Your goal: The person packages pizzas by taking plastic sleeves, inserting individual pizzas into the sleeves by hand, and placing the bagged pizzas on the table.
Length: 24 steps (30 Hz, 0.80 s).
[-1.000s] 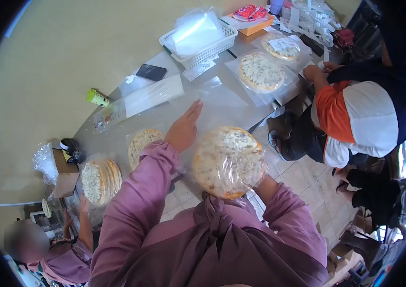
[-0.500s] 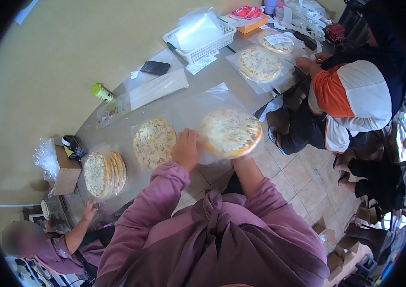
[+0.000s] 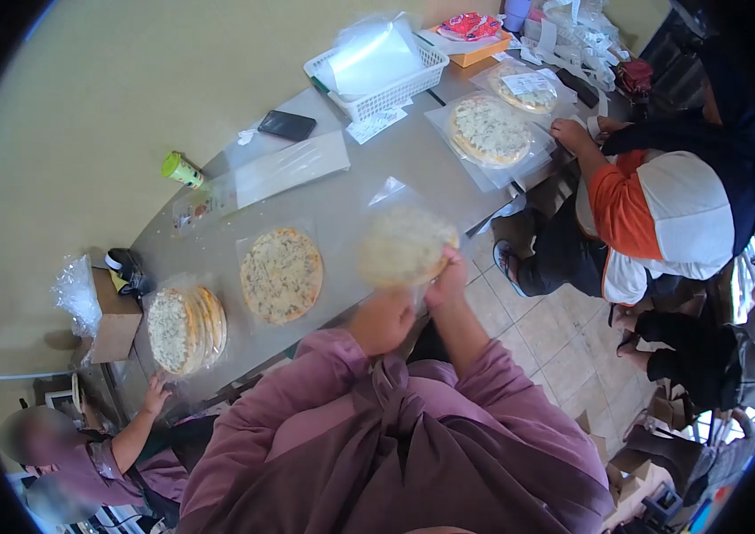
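A cheese-topped pizza [image 3: 406, 246] in clear plastic, blurred by motion, is over the table's front edge. My right hand [image 3: 450, 279] grips its right front edge, fingers closed on it. Just below the pizza's front left rim is my left hand [image 3: 383, 319], its fingers bent in and partly hidden; whether it grips the plastic is unclear. Another pizza [image 3: 281, 276] lies flat on a plastic sheet to the left. Further left, several wrapped pizzas [image 3: 183, 330] lean together in a stack.
Along the wall side are a green cup [image 3: 182, 170], a phone [image 3: 287, 125] and a white basket [image 3: 383, 93] of plastic sheets. A co-worker [image 3: 662, 214] stands at the right, near wrapped pizzas [image 3: 491, 132]. Another person's hand [image 3: 156, 394] is beside the left stack.
The held pizza has moved left and up, over the table's edge. My left hand has drawn back from above the table to the pizza's front rim, uncovering the flat pizza.
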Motion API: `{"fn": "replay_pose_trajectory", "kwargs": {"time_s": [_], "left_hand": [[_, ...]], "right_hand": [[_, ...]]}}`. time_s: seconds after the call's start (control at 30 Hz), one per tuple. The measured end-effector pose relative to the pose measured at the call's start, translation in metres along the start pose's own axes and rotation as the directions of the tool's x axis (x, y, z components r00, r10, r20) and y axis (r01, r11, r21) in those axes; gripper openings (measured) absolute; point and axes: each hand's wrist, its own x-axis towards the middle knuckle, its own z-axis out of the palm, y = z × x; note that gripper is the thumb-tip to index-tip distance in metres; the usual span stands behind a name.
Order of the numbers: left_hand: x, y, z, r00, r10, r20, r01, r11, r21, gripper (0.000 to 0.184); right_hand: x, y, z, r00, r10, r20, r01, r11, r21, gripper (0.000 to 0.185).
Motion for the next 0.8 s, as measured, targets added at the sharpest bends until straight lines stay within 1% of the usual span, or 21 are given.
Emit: {"fn": "replay_pose_trajectory", "kwargs": {"time_s": [0.03,0.07,0.13,0.17,0.23,0.27,0.3,0.33,0.37,0.4,0.43,0.47,0.53,0.57,0.6,0.63,0.67,0.7,0.73,0.77,0.8], "left_hand": [[0.005,0.005,0.005,0.996,0.086,0.033,-0.085,0.996,-0.038,0.011],[0.011,0.008,0.007,0.995,0.088,0.036,-0.087,0.995,-0.043,0.011],[0.027,0.011,0.009,0.995,0.070,0.073,-0.063,0.994,-0.094,0.012],[0.037,0.013,0.007,0.994,0.076,0.078,-0.068,0.993,-0.094,0.012],[0.057,0.019,0.003,0.978,0.122,0.172,-0.105,0.989,-0.101,0.012],[0.068,0.022,0.003,0.976,0.126,0.179,-0.109,0.989,-0.103,0.012],[0.080,0.025,0.005,0.971,0.159,0.180,-0.141,0.984,-0.110,0.012],[0.092,0.028,0.006,0.965,0.193,0.177,-0.174,0.978,-0.115,0.013],[0.105,0.032,0.006,0.964,0.196,0.177,-0.178,0.977,-0.115,0.013],[0.118,0.035,0.005,0.965,0.209,0.161,-0.186,0.971,-0.148,0.014],[0.132,0.036,0.005,0.965,0.221,0.144,-0.194,0.964,-0.180,0.014],[0.144,0.035,0.005,0.964,0.224,0.142,-0.199,0.964,-0.175,0.014],[0.167,0.028,0.000,0.984,0.049,0.172,-0.021,0.987,-0.161,0.015],[0.179,0.023,-0.003,0.985,0.051,0.167,-0.025,0.988,-0.156,0.015],[0.192,0.016,-0.005,0.993,0.005,0.120,0.015,0.987,-0.161,0.015],[0.204,0.007,-0.010,0.997,-0.040,0.073,0.051,0.985,-0.166,0.015],[0.220,-0.003,-0.015,0.998,-0.029,0.063,0.039,0.987,-0.156,0.015],[0.234,-0.014,-0.020,0.998,-0.057,-0.020,0.054,0.987,-0.149,0.014],[0.250,-0.026,-0.025,0.993,-0.072,-0.097,0.057,0.987,-0.148,0.013],[0.265,-0.043,-0.032,0.979,-0.124,-0.160,0.102,0.985,-0.139,0.013],[0.286,-0.064,-0.038,0.969,-0.147,-0.197,0.120,0.982,-0.144,0.014]], "right_hand": [[0.004,0.009,-0.001,0.996,-0.058,-0.069,0.056,0.998,-0.030,0.045],[0.006,0.009,0.005,0.995,-0.062,-0.073,0.060,0.998,-0.032,0.045],[0.011,0.000,0.018,0.993,-0.050,-0.103,0.031,0.983,-0.181,0.043],[0.012,-0.012,0.028,0.993,-0.056,-0.104,0.037,0.983,-0.177,0.043],[0.017,-0.036,0.044,0.998,-0.039,-0.052,0.032,0.992,-0.124,0.046],[0.022,-0.047,0.049,0.999,-0.036,-0.037,0.032,0.994,-0.105,0.047],[0.032,-0.062,0.050,1.000,0.008,-0.020,-0.007,0.998,0.064,0.050],[0.043,-0.078,0.052,0.999,0.050,0.008,-0.050,0.973,0.227,0.054],[0.054,-0.095,0.055,0.999,0.047,0.010,-0.048,0.973,0.227,0.054],[0.064,-0.113,0.058,0.991,-0.042,0.129,0.011,0.971,0.239,0.058],[0.076,-0.131,0.062,0.960,-0.131,0.245,0.066,0.964,0.257,0.061],[0.086,-0.147,0.065,0.959,-0.133,0.252,0.066,0.964,0.259,0.061],[0.106,-0.180,0.069,0.960,-0.199,0.195,0.143,0.952,0.271,0.065],[0.132,-0.191,0.050,0.961,-0.233,0.150,0.197,0.955,0.219,0.066],[0.146,-0.201,0.034,0.960,-0.232,0.158,0.194,0.956,0.221,0.066],[0.155,-0.209,0.021,0.980,-0.196,0.032,0.187,0.967,0.174,0.065],[0.161,-0.214,0.023,0.982,-0.167,-0.091,0.178,0.975,0.130,0.064],[0.158,-0.219,0.022,0.983,-0.145,-0.110,0.162,0.972,0.169,0.054],[0.155,-0.219,0.022,0.973,-0.159,-0.169,0.176,0.981,0.088,0.053],[0.147,-0.218,0.022,0.950,-0.202,-0.239,0.212,0.977,0.015,0.052],[0.147,-0.207,0.004,0.868,-0.322,-0.379,0.258,0.943,-0.210,0.050]]}}
